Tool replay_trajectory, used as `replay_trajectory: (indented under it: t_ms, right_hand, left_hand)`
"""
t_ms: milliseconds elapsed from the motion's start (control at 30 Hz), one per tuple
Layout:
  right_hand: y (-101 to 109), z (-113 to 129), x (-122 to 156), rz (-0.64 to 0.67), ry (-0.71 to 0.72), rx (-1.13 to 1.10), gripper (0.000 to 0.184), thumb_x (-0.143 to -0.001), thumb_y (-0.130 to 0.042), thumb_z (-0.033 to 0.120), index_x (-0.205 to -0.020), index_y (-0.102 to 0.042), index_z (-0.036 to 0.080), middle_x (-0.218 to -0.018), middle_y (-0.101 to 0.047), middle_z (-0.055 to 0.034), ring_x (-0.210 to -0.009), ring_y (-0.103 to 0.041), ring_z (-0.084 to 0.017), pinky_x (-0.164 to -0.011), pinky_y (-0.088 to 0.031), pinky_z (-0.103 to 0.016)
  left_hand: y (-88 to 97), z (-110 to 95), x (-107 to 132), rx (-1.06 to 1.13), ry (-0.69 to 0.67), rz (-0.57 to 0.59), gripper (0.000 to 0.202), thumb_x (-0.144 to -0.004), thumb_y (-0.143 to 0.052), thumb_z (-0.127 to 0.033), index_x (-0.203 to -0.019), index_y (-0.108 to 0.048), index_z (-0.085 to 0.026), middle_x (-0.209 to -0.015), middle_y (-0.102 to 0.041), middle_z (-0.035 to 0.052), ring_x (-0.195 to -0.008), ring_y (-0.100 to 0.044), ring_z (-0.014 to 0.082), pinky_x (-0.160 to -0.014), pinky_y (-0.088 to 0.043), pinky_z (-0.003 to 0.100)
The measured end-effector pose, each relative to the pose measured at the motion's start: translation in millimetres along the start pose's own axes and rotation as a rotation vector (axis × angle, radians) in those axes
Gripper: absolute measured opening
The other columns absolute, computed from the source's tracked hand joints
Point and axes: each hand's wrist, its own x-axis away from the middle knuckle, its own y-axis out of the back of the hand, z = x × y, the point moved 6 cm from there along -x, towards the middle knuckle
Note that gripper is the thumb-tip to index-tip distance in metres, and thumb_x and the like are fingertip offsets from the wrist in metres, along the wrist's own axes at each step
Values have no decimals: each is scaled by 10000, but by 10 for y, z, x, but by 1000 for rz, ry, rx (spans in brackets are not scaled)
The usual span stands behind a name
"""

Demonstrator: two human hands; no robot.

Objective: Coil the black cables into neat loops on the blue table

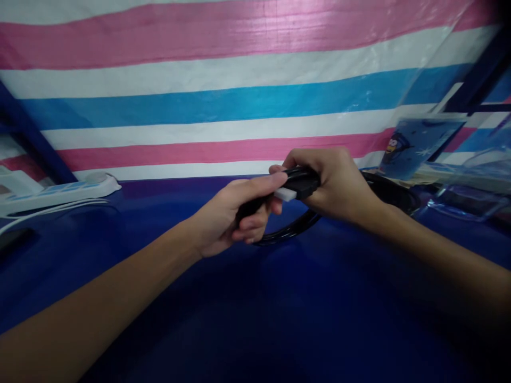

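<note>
Black, glossy cable (289, 230) is bunched between both bare hands in the head view, held up over the middle of a deep blue table (263, 314), toward its far edge. The left hand (225, 213) is closed around part of the bundle, its thumb laid along the top and its fingers curled beneath. The right hand (339, 178), reaching in from the right with its back uppermost, pinches the other end of the bundle beside a black plug (307, 183). A pale tip (285, 194) on that plug points left, just beside the left thumb. Loops of the cable hang below, between the two hands; whether they touch the table I cannot tell.

Beyond the right wrist, at the far right, lies a dark coil (393, 192); its link to the held cable is hidden. Near it stands a blue packet (421, 143) with a cartoon figure, and right of that lies some clear plastic (465, 203). On the far left are a white power strip (75, 191) and, just nearer, a white cord (56, 206). Behind everything hangs a pink, white and blue striped sheet (239, 103).
</note>
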Motion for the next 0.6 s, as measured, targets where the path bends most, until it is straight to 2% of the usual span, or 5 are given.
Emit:
replay_trajectory:
  t_ms: [133,333,433,533,600]
  right_hand:
    - [32,69,6,-1,61,126,105,-615,-483,78,-634,-523,173,-523,-499,25,-480,-406,-97,-471,-245,-244]
    - [6,19,44,-9,32,185,181,-621,-518,90,-754,-584,192,-549,-535,16,-496,-466,-135,-490,-281,-259]
    - [57,6,44,-111,69,200,231,-654,-544,99,-856,-590,199,-731,-612,-27,-669,-556,-190,-604,-378,-296]
    - [123,-57,25,-211,60,5,357,-701,-593,138,-1050,-538,186,-1039,-595,-80,-925,-563,-220,-769,-424,-335]
    - [101,-162,6,-173,-46,-188,358,-748,-624,225,-1088,-518,182,-995,-600,-71,-866,-578,-195,-723,-440,-311]
  left_hand:
    - [-19,-20,-25,-79,15,-101,517,-836,-459,-579,-529,-338,-181,-366,-172,-91,-300,-127,28,-338,-166,185]
    - [0,16,-34,-114,7,-223,510,-832,-514,-467,-510,-226,-196,-364,-142,-91,-313,-105,26,-333,-147,183]
    - [18,-3,-33,-54,-10,-256,521,-852,-477,-476,-504,-202,-201,-358,-122,-90,-301,-111,30,-327,-147,183]
    - [39,-58,-20,30,-39,-268,516,-888,-411,-483,-509,-206,-198,-361,-101,-92,-290,-103,34,-327,-167,180]
    - [67,-96,-12,74,-56,-259,527,-895,-390,-500,-508,-203,-195,-363,-90,-91,-287,-96,36,-329,-187,180]
